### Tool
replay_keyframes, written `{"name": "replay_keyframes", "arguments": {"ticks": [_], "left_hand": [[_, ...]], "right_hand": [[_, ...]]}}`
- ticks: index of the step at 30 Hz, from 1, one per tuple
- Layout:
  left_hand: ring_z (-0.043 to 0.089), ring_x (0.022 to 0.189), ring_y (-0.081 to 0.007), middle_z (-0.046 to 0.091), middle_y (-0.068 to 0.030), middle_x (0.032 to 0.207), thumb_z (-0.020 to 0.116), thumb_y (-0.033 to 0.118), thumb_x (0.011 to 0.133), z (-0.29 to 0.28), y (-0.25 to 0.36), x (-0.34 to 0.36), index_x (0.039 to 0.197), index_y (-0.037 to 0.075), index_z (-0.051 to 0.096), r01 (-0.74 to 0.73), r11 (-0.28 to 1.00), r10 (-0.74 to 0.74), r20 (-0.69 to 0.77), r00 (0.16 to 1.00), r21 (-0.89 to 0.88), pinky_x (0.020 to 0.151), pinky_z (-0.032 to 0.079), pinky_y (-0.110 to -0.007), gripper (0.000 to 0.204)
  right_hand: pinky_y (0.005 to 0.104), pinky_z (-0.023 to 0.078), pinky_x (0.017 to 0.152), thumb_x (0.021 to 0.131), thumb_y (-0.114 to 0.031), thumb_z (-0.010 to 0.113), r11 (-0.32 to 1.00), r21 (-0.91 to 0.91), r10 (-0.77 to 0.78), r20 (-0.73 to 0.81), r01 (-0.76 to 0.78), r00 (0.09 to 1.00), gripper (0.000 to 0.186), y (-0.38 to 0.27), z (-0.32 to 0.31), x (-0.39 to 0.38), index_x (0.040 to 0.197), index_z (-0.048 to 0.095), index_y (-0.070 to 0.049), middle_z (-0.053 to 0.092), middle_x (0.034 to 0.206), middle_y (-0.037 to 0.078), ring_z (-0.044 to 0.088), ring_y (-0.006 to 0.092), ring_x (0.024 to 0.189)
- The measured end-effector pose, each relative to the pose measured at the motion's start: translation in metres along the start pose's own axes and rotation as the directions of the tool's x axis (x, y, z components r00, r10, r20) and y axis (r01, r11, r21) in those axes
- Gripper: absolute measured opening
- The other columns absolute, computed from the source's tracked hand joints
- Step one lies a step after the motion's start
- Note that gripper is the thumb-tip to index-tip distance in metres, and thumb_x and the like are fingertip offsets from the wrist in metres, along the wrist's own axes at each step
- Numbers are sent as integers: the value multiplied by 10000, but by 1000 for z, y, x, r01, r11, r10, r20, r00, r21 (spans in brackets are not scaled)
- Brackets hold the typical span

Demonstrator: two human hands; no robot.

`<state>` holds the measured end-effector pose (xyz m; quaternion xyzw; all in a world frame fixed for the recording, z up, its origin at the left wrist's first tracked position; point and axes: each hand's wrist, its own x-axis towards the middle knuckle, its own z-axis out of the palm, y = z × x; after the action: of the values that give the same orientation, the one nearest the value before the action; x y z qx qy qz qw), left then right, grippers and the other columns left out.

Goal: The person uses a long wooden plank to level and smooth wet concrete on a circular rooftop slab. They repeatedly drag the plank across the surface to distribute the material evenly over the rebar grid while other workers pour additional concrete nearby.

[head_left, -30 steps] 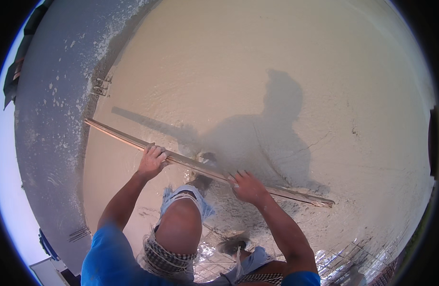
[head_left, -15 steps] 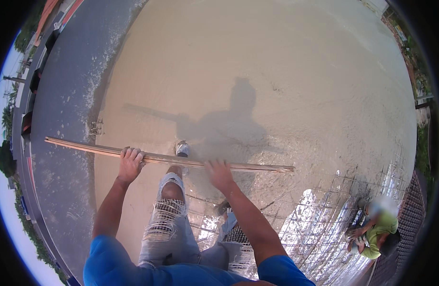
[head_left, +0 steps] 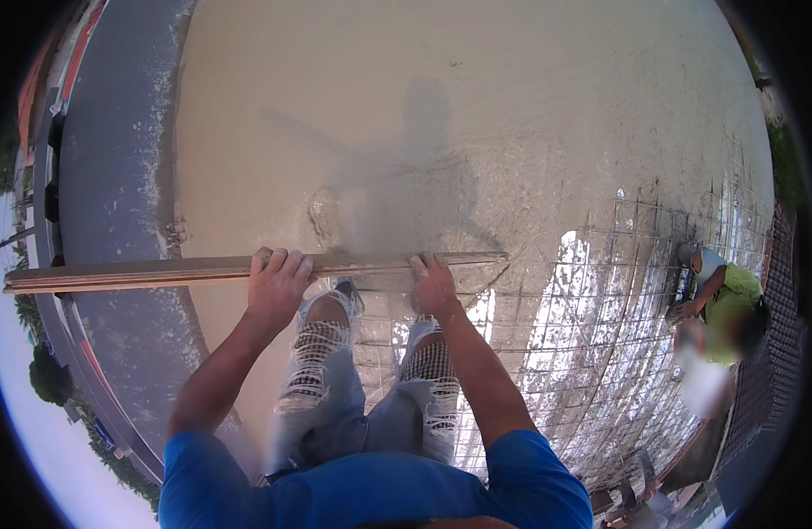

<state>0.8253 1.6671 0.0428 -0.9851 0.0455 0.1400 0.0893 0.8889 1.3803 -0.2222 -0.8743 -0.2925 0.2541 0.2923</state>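
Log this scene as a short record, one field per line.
Left hand: fingers over the long wooden board
Right hand: on the same board, nearer its right end
Ahead: wet concrete, with the person's shadow on it
Left side: grey strip, pale spatter along its edge
Lower right: exposed rebar mesh
Far right: co-worker in a yellow-green top

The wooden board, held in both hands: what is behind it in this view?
Behind the board, the grey wall shows toward the left, and wet concrete further right. The strip directly covered by the board cannot be seen.
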Motion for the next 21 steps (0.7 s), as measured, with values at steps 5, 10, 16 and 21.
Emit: {"name": "replay_keyframes", "arguments": {"ticks": [5, 10, 16, 21], "left_hand": [[591, 1153, -222, 657, -37, 1174, 691, 275, 934, 67, 41, 23, 1237, 87, 677, -108, 994, 105, 170, 980, 7, 1085, 383, -498, 357], [584, 1171, -232, 641, -71, 1201, 673, 245, 946, 95, 27, 2, 1288, 62, 656, -180, 984, 180, 158, 971, -13, 1107, 365, -496, 389], [579, 1177, -215, 632, -38, 1216, 685, 266, 949, 87, -29, -68, 1295, 83, 652, -126, 992, 123, 112, 986, 16, 1138, 336, -511, 393], [557, 1215, -206, 622, -34, 1196, 606, 276, 1018, 47, -93, -114, 1345, 95, 630, -94, 994, 90, 57, 994, 61, 1182, 307, -523, 374]], "right_hand": [[478, 488, 1123, 880, 14, 554, 987, 52, 151, 29, -152, 988, 578, 38, 28, 5, 1446, 588, -96, 578, 1442, 231, 567, 458, 1302], [500, 538, 1024, 912, -89, 618, 998, -25, 55, 8, -55, 998, 436, 47, 54, -13, 1343, 651, -145, 635, 1321, 148, 596, 400, 1236], [499, 473, 1096, 849, -103, 661, 981, -174, -70, 120, 90, 990, 524, -20, 46, -16, 1369, 648, -167, 635, 1333, 114, 590, 349, 1271], [537, 447, 1122, 862, -260, 762, 937, -244, -251, 22, 249, 968, 570, -97, 51, -6, 1401, 633, -127, 618, 1362, 188, 565, 411, 1312]]}}
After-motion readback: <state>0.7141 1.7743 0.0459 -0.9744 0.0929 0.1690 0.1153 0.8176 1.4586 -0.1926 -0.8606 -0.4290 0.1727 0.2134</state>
